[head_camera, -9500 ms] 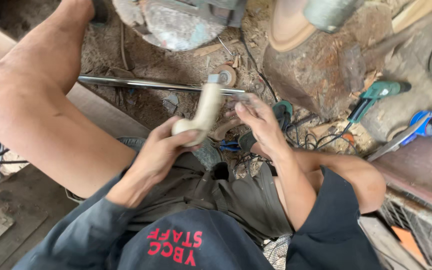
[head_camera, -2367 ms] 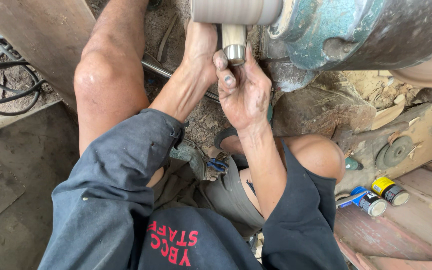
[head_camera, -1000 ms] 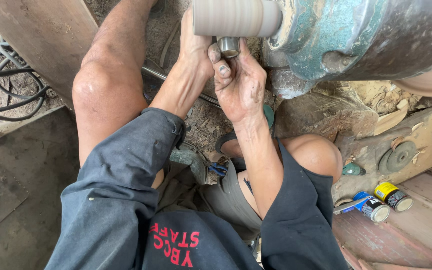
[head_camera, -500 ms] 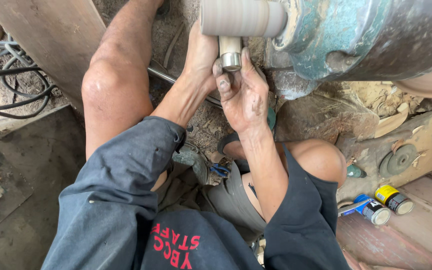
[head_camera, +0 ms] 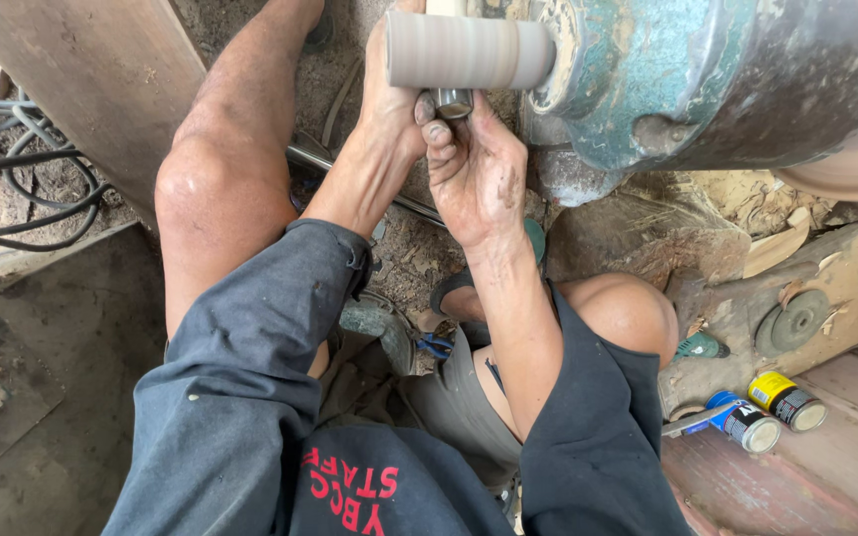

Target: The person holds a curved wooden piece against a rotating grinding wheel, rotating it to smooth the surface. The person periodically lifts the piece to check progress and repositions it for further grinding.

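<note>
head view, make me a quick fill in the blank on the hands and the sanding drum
1. Both hands, the left hand and the right hand, are raised just below the tan cylindrical sanding ____.
2. The drum sticks out sideways from a worn ____-green metal machine housing.
3. The right hand's fingertips pinch a small ____ metal cylinder under the drum.
4. Two small spray cans lie at the lower ____ of the picture.

Missing words: drum; blue; grey; right

Dusty dirt floor, wooden plank, black cables, daylight.
</note>
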